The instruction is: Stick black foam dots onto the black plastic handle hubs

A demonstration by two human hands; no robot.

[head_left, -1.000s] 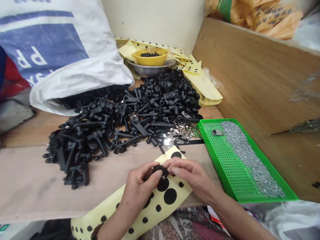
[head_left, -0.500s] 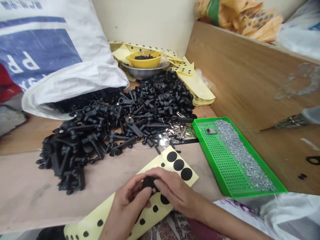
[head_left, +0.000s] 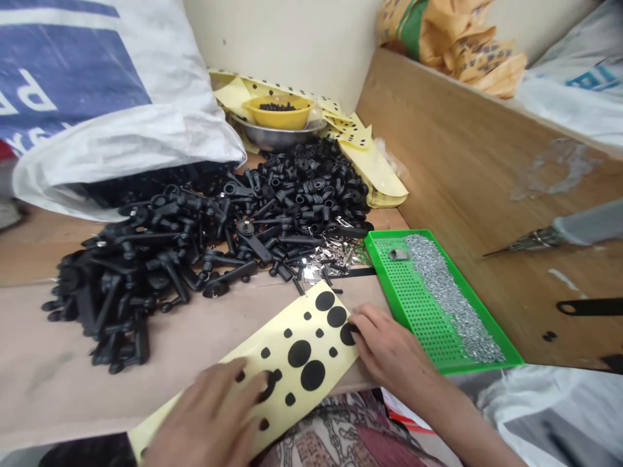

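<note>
A pale yellow sticker sheet (head_left: 272, 344) with large and small black dots lies slanted at the front edge. My right hand (head_left: 384, 344) is at its right edge, thumb and fingertips closed on a large black round sticker (head_left: 347, 335) there. Over the sheet's lower left part is my left hand (head_left: 209, 415), smeared by motion. A dark round shape (head_left: 267, 387) shows by its fingertips; whether it is held or lies on the sheet I cannot tell. Behind the sheet a pile of black plastic arm-like parts (head_left: 160, 253) spreads out, with small shiny metal pieces (head_left: 335, 256) at its right.
A green perforated tray (head_left: 409, 311) of small silver pieces stands right. A driver-like tool (head_left: 535, 240) juts in by the wooden side board (head_left: 452, 175). At the back are a yellow bowl (head_left: 277, 115) in a metal basin (head_left: 282, 137) and a large white sack (head_left: 146, 143).
My hands have parted from the small black part they held together. The right has moved right to the sheet's edge, the left down and left. The view has shifted slightly.
</note>
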